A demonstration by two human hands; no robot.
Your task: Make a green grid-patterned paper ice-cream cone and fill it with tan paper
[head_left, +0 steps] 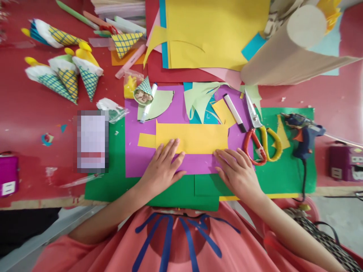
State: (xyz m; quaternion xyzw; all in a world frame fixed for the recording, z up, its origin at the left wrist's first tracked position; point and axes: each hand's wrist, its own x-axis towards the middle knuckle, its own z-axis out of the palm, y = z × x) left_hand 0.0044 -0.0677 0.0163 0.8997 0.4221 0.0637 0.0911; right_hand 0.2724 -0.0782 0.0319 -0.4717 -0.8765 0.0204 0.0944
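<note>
A yellow paper strip (195,136) lies flat across a purple paper sheet (136,162) in front of me. My left hand (166,162) rests palm down with its fingers spread, fingertips on the strip's lower left part. Near the strip's lower right corner lies my right hand (236,168), also flat, its fingers touching the corner and the purple sheet. A smaller yellow piece (146,140) pokes out beyond the strip's left end. Just right of my right hand are scissors (258,132) with red and yellow handles, and above it a black-and-white marker (235,113).
Green sheets (295,173) lie beneath the purple one. A blue glue gun (306,136) sits at the right. Behind stand a big cardboard roll (283,49) and a yellow sheet (215,34). Patterned paper cones (66,75) lie at the left, above a blurred-out phone-like object (93,141).
</note>
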